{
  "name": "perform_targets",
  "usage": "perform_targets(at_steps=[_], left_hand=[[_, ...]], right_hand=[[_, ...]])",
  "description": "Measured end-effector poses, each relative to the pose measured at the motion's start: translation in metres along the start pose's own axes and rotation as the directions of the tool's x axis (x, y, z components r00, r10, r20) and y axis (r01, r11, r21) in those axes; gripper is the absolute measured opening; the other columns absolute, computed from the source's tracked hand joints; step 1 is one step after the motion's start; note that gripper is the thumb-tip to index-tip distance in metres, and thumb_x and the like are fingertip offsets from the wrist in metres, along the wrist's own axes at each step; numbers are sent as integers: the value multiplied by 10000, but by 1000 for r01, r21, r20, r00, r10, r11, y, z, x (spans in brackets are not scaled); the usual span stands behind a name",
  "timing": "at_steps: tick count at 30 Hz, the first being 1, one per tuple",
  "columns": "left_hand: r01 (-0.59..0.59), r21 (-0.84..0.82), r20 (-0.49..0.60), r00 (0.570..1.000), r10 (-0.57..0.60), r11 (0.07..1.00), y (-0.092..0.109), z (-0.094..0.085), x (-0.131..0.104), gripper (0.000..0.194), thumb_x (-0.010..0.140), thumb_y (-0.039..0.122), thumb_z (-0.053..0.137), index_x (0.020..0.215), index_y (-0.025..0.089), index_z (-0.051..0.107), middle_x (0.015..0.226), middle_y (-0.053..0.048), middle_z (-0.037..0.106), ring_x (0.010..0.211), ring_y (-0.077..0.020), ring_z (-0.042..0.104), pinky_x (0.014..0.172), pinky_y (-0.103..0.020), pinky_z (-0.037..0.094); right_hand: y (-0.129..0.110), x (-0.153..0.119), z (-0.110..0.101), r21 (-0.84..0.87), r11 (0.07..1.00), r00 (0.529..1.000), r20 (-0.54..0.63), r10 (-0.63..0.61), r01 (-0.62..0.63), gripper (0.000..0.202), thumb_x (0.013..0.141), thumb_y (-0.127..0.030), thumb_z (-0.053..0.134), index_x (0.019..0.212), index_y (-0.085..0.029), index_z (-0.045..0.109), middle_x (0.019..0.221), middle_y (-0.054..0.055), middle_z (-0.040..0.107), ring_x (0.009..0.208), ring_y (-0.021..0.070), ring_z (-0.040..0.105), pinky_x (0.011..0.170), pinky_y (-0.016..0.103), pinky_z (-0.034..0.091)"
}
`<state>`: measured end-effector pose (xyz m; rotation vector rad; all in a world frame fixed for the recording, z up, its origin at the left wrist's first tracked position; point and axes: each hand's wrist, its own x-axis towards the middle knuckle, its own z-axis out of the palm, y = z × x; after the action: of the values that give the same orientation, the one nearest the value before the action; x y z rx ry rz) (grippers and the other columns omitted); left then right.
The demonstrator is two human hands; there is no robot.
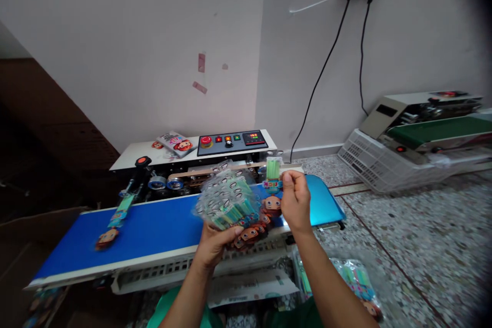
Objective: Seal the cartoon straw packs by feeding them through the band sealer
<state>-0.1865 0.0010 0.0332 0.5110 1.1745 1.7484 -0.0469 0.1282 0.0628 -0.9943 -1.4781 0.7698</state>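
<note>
A thick bundle of clear plastic packets [230, 197], with pale green sticks inside and cartoon faces at one end, is gripped in my left hand [215, 246]. My right hand [296, 200] pinches the edge of a single packet [272, 184] of the same kind, whose top end is at the right end of the band sealer [188, 171]. Beneath both hands runs the sealer's blue conveyor belt [165, 223]. Another packet [120, 218], cartoon face toward me, lies at the belt's left part, its top end near the sealer's rollers.
The control panel [232, 142] has lit red digits and a red stop button. A small printed pack [176, 143] lies on the machine's top. More packets [355, 282] are on the speckled floor. To the right, a second sealer [426, 123] rests on a white crate [369, 164]. Black cables [321, 74] hang along the wall.
</note>
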Motion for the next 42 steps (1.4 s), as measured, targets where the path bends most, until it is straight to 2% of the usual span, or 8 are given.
perform_targets(at_steps=[3,11,19,27,30,33,39,42], left_hand=[[2,15,-3,1000,-2,1000,-1,-3,1,533,463,217,832,966,138,673,881,-80,738,825,-281,679,807,-423,521],[14,72,32,999,-16,997,-3,-8,4,608,436,257,848,1004,125,679,929,-118,734,905,-337,666,855,-474,506],[7,65,9,1000,-8,998,-7,-10,4,633,424,243,853,1019,138,661,927,-98,734,902,-315,671,879,-477,495],[-2,77,42,999,-1,997,-12,-9,4,571,423,233,855,956,129,680,925,-96,733,874,-297,672,868,-450,500],[10,89,70,997,-16,996,-12,-9,5,575,425,255,856,957,120,684,922,-109,733,879,-313,671,868,-466,496],[22,96,77,997,-29,995,-10,-7,3,569,430,246,857,958,125,685,908,-100,735,877,-310,672,861,-461,501],[41,68,61,997,-45,997,-4,-1,-2,555,420,221,864,938,135,686,862,-78,742,820,-292,686,816,-434,525],[27,41,32,999,-28,999,-2,2,-3,503,429,213,858,898,136,693,858,-68,744,812,-273,690,815,-410,530]], right_hand=[[23,13,-14,-128,991,999,-27,28,-32,281,916,-443,372,945,-201,513,824,24,583,705,157,534,647,261,410],[85,38,-48,-504,863,983,174,55,41,278,921,-371,319,933,-184,525,793,66,623,716,206,569,642,288,368],[88,40,-28,-724,687,956,243,164,66,243,918,-285,343,953,-173,555,688,61,626,605,181,544,553,263,281],[51,27,-2,-354,926,939,345,1,129,314,888,-397,436,1032,-177,610,975,101,657,922,219,584,782,312,425],[22,16,-3,27,999,795,606,17,-42,347,874,-444,477,1094,-222,629,1022,52,667,957,194,592,818,306,448],[7,7,0,212,946,676,737,11,-246,296,836,-445,551,987,-233,691,919,10,688,866,171,610,774,288,461],[22,4,6,406,842,867,480,135,-356,174,752,-375,679,828,-220,699,768,-26,661,715,120,563,694,240,437],[33,8,4,412,847,906,388,169,-334,205,772,-405,651,844,-213,669,757,-26,639,698,114,547,661,224,425]])
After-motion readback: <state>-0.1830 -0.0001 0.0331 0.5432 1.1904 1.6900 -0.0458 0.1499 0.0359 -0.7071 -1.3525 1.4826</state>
